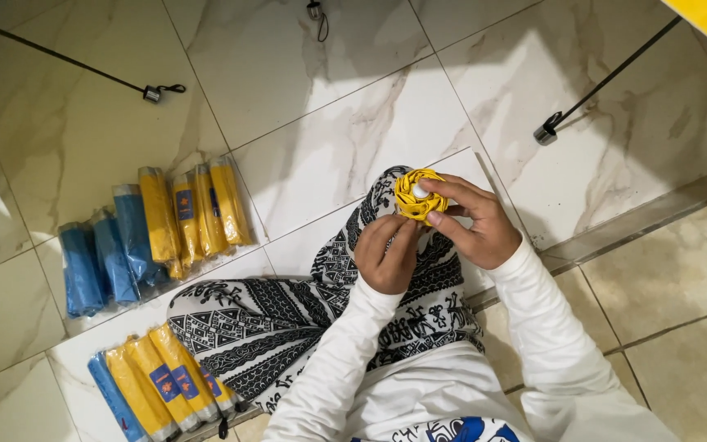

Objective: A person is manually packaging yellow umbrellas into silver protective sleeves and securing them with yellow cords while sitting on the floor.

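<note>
A marble-tiled floor (pixel 329 74) is filling the head view, with bagged blue and yellow folded umbrellas (pixel 153 225) lying in rows beside a patterned cloth (pixel 272 319). Over the lap, the left hand (pixel 386 254) is clasping a yellow folded umbrella (pixel 416 196) end-on while the right hand (pixel 472 221) is pinching its gathered canopy, keeping the folds bunched. Its shaft is lying hidden behind the hands.

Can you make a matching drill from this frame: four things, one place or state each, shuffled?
1. yellow folded umbrella
2. left hand
3. blue wrapped umbrellas
4. patterned cloth

A. over the person's lap
B. lying on the floor tiles, far left
C. gripped end-on by the right hand
D. under the umbrella, fingers up against it

Pairs: 1-C, 2-D, 3-B, 4-A
</note>
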